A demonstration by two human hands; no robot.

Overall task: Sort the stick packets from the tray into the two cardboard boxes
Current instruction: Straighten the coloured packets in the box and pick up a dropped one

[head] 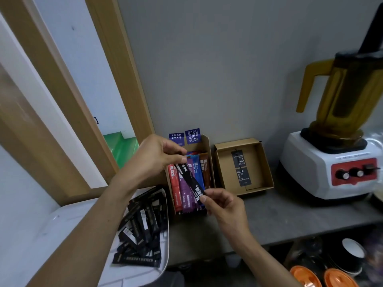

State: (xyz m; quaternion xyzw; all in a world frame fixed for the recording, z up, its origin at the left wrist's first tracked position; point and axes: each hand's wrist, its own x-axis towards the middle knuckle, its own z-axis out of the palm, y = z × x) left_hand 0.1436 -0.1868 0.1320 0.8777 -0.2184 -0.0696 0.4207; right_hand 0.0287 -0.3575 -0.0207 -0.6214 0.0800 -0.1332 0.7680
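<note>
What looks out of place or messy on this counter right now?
Nothing looks damaged or spilled. The black stick packets lie in a jumbled heap at the right end of the white tray, some overhanging its edge. The right cardboard box holds only two dark packets, while the left cardboard box is packed with coloured ones.

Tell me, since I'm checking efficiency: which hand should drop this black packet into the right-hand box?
Probably right: the right hand pinches the black packet's nearer end, closer to the right-hand box; the left hand sits farther left.
</note>
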